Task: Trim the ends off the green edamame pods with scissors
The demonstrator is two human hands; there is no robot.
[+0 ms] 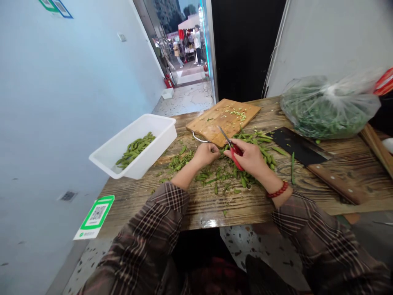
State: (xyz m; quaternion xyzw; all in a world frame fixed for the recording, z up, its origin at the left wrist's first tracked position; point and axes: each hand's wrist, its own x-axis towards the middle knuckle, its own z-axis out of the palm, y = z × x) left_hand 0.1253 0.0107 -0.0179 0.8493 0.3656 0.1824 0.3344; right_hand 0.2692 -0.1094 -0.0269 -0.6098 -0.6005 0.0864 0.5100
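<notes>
My right hand (pixel 250 157) grips a pair of scissors (pixel 236 155) by the red handles, blades pointing up and left toward the cutting board. Close beside it on the left, my left hand (pixel 206 155) is closed with its fingertips pinched; whatever they hold is too small or hidden to make out. Green bean pods (pixel 267 157) lie in a loose pile around and behind my right hand. Small trimmed bits (pixel 179 163) are heaped near my left wrist. A white plastic tub (pixel 156 164) at the left holds more pods (pixel 135 150).
A wooden cutting board (pixel 211 119) with chopped green bits lies behind my hands. At right are a cleaver (pixel 302 151) and a tied plastic bag (pixel 328 110) of greens. A QR code card (pixel 97 215) sits at the table's left edge. People (pixel 197 43) stand outside the doorway.
</notes>
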